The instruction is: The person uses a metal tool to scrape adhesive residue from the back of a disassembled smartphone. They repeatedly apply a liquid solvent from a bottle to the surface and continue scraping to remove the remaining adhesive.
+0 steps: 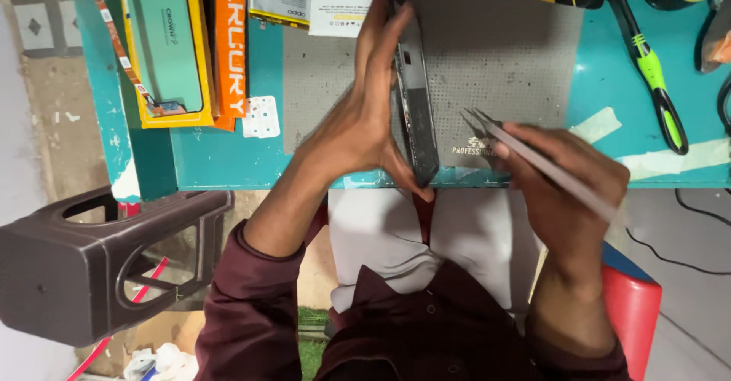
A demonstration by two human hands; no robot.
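on the grey work mat (502, 54) the left hand (365, 114) had its fingers closed around a dark phone (415, 107), stood on its edge. just right of the phone, the right hand (563, 191) pinched metal tweezers (525, 153), tips aimed at it; probing looked under way, needing steadiness. a green-handled tool (651, 69) lay further right, well apart; nothing blocked.

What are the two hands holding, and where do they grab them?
The left hand holds a dark phone on its edge, gripping its two ends between fingertips and thumb. The right hand pinches metal tweezers around their middle, tips pointing toward the phone.
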